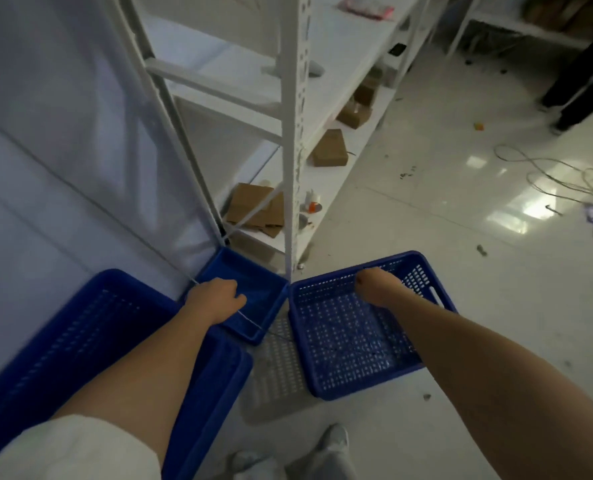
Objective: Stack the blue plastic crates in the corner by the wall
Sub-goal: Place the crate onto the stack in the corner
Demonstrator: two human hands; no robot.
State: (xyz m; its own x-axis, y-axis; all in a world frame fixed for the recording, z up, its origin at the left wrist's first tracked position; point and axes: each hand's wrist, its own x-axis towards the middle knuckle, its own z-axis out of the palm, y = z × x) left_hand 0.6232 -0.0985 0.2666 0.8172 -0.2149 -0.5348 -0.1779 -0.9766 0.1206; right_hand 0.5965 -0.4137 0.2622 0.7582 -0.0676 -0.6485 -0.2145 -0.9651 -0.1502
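Three blue plastic crates are in view. A large perforated crate (90, 327) sits low at the left against the wall. A small solid-walled blue bin (253, 289) stands in the corner beside the shelf leg. My left hand (215, 296) is curled over that bin's near-left rim. My right hand (378, 285) grips the far rim of a second perforated crate (350, 344), which hangs tilted above the floor and casts a dotted shadow below it.
A white metal shelf rack (296, 140) rises just behind the crates, with cardboard boxes (257, 209) on its lower shelves. The pale wall (45, 150) runs along the left. Cables (565, 178) lie on the glossy floor at the right. Another person's legs (579, 81) are at the far right. My shoes (333, 441) are below.
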